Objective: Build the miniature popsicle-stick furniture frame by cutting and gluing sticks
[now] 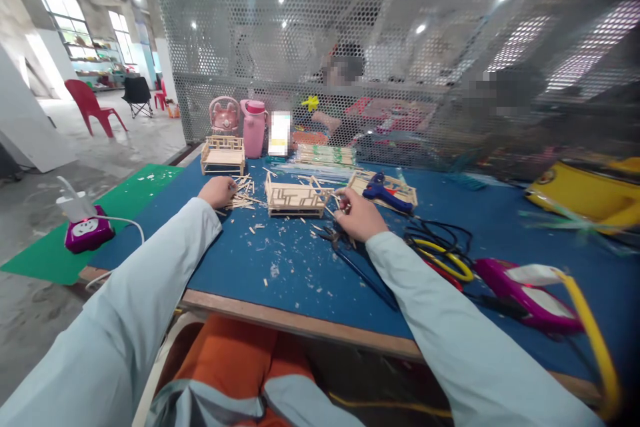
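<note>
My left hand (218, 191) rests on the blue table mat (280, 260) with its fingers curled into a pile of short wooden sticks (243, 195). My right hand (358, 215) is closed on a small red-handled tool (342, 201) beside a half-built wooden stick frame (295, 199). What the left fingers grip, if anything, is hidden. Dark pliers or cutters (331, 236) lie just under the right hand.
A finished stick model (223, 155) stands at the back left, near a pink bottle (254, 127) and pink jar (225, 115). A blue glue gun (385, 195) lies on another frame (406, 191). Cables and a purple power strip (525, 293) fill the right. People sit behind a mesh screen (350, 67).
</note>
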`<action>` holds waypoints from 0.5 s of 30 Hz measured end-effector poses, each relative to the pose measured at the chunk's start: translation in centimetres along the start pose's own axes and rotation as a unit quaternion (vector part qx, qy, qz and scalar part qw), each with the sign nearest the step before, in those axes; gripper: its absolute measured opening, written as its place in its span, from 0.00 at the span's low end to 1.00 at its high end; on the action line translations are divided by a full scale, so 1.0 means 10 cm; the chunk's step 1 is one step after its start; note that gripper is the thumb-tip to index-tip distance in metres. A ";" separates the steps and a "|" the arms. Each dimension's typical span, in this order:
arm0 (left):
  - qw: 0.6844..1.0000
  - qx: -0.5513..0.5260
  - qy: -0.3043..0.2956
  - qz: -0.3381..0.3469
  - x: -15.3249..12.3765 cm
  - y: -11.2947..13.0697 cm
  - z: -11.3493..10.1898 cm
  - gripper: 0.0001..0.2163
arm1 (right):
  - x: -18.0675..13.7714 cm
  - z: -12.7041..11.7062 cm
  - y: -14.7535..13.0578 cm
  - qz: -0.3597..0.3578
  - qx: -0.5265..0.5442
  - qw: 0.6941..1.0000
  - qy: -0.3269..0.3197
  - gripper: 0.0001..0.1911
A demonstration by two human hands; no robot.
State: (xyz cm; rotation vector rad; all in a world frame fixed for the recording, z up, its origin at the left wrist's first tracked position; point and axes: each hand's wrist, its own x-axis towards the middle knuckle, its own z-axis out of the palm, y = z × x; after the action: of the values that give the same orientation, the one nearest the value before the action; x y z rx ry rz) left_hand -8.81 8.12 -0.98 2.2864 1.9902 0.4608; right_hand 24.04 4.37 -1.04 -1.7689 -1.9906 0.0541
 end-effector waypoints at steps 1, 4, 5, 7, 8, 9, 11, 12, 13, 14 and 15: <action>1.000 0.001 0.002 -0.003 0.00 0.00 0.00 0.15 | 0.00 0.01 -0.03 -0.012 0.023 1.000 0.002 0.23; 1.000 0.002 0.004 -0.005 0.01 0.01 0.00 0.17 | 0.02 0.07 -0.09 -0.035 0.078 0.996 -0.001 0.17; 1.000 0.001 0.003 -0.004 0.02 0.01 0.01 0.16 | 0.03 0.09 -0.10 -0.040 0.090 0.995 0.000 0.14; 1.000 -0.003 0.002 0.001 0.02 0.02 0.02 0.15 | 0.04 0.12 -0.11 -0.046 0.108 0.993 0.004 0.10; 1.000 -0.005 0.002 0.004 0.02 0.02 0.03 0.14 | 0.04 0.13 -0.11 -0.049 0.115 0.992 0.008 0.09; 1.000 -0.007 0.001 0.007 0.02 0.02 0.03 0.14 | 0.04 0.13 -0.11 -0.051 0.121 0.991 0.012 0.08; 1.000 -0.011 0.000 0.012 0.02 0.03 0.04 0.14 | 0.04 0.12 -0.10 -0.053 0.126 0.990 0.021 0.08; 1.000 -0.014 0.000 0.015 0.02 0.03 0.04 0.14 | 0.04 0.12 -0.09 -0.052 0.126 0.990 0.026 0.08; 1.000 -0.016 0.000 0.019 0.02 0.03 0.04 0.14 | 0.04 0.11 -0.08 -0.049 0.124 0.991 0.033 0.08; 1.000 -0.019 0.001 0.022 0.01 0.04 0.04 0.14 | 0.04 0.10 -0.07 -0.044 0.121 0.991 0.040 0.08; 0.999 -0.022 0.002 0.026 0.01 0.04 0.03 0.14 | 0.04 0.09 -0.06 -0.038 0.118 0.991 0.046 0.08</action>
State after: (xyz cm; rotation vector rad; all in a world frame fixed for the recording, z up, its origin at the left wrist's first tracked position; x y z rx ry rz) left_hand -8.33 8.23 -1.16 2.3176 1.9071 0.5068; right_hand 23.14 4.92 -1.56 -1.5180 -1.8986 0.1714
